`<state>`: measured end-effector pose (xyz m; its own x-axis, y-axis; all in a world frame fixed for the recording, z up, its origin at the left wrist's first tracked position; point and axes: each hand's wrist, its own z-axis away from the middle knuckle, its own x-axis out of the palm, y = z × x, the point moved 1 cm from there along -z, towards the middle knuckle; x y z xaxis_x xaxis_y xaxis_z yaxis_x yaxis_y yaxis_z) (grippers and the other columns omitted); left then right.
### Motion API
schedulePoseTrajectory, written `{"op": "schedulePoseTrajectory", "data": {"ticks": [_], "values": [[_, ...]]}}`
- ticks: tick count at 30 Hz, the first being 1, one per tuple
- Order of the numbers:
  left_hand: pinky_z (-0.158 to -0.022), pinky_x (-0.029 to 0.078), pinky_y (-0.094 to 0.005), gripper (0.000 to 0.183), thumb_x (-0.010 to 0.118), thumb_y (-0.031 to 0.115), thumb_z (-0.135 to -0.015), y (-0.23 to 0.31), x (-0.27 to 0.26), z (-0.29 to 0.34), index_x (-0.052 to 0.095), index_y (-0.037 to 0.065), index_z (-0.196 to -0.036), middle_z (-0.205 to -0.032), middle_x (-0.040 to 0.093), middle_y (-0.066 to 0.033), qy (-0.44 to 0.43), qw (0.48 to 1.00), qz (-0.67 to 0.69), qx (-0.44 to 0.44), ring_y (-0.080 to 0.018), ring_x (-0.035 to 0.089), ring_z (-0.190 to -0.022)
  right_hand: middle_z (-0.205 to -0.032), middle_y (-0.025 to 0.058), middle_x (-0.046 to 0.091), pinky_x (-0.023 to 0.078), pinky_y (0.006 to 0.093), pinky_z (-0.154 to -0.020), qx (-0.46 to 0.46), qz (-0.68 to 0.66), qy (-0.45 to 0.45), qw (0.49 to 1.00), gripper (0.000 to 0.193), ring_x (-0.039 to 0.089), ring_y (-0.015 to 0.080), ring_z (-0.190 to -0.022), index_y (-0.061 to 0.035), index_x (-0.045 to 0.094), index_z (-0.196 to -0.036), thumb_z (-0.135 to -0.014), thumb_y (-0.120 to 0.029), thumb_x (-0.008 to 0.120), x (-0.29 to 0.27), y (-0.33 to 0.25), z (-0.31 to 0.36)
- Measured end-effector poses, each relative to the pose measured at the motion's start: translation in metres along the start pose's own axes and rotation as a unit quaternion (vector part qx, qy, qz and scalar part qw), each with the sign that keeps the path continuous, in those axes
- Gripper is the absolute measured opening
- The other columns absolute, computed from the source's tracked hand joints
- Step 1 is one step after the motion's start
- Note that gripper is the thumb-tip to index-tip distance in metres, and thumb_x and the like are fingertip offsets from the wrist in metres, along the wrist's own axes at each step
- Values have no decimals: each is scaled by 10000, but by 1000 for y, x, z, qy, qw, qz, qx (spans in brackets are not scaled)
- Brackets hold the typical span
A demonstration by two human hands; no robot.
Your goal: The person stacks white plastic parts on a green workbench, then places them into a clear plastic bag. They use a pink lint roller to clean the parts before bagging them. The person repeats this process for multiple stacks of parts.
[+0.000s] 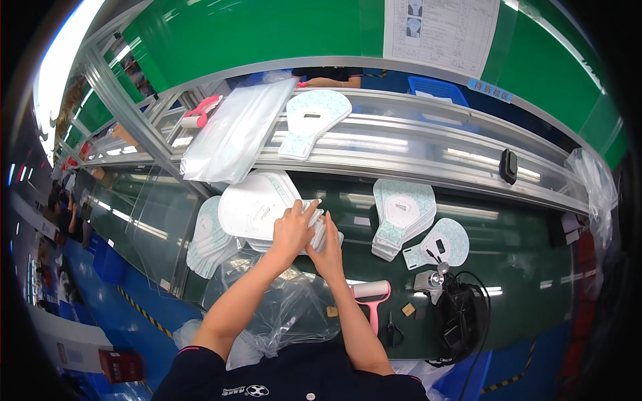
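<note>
At the middle left of the bench lies a stack of white paddle-shaped panels (257, 208), its narrow end turned toward me. My left hand (294, 230) grips the top of that end, fingers bent over the edge. Close beside it, my right hand (327, 250) holds the right side of the same end with its fingers pointing up. The undersides of both hands and part of the stack's end are hidden. Below the stack, clear plastic film (277, 307) is bunched up under my forearms.
More patterned panels (207, 234) lie left; another pile (401, 207) and a single panel (445, 244) lie right. A pink-handled lint roller (372, 292), small snips (394, 331) and a black bag (461, 321) rest nearer me. Clear bags (237, 134) lie on the metal shelf (394, 144).
</note>
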<state>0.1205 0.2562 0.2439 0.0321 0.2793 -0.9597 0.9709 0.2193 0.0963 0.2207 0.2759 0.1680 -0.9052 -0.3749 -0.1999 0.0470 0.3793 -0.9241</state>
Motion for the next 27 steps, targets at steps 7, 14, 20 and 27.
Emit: {"op": "schedulePoseTrajectory", "data": {"ticks": [7, 14, 20, 27], "values": [[-520, 495, -335, 620, 654, 111, -605, -16, -37, 17, 524, 212, -1202, -903, 543, -30, 66, 997, 38, 25, -197, 579, -815, -1310, 180, 381, 349, 386, -966, -8, 1, -7, 1000, 833, 395, 332, -1199, -59, 206, -1384, -710, -132, 689, -2, -4, 0], [-523, 487, -324, 615, 669, 90, -594, -47, -107, 47, 551, 221, -1184, -887, 559, -17, 128, 988, 46, 72, -180, 573, -788, -1330, 168, 371, 338, 388, -982, -73, 138, -16, 988, 739, 393, 326, -1202, -54, 302, -1348, -721, -145, 683, -13, -21, 0], [-532, 498, -267, 633, 663, 79, -579, -61, -123, 61, 544, 203, -1188, -888, 552, -19, 104, 983, -1, 153, -156, 573, -790, -1275, 181, 422, 368, 377, -965, 305, -385, -166, 855, 587, 437, 268, -1167, 8, 392, -1270, -892, -437, 455, 26, -47, 12], [-549, 500, -249, 554, 617, 136, -655, -59, -112, 71, 520, 162, -1200, -896, 532, -41, 69, 940, -118, 312, -158, 564, -846, -1207, 151, 515, 439, 382, -905, 429, -605, -222, 633, 752, 542, 279, -1055, -37, 372, -1306, -839, -626, 374, 68, -51, -50]]}}
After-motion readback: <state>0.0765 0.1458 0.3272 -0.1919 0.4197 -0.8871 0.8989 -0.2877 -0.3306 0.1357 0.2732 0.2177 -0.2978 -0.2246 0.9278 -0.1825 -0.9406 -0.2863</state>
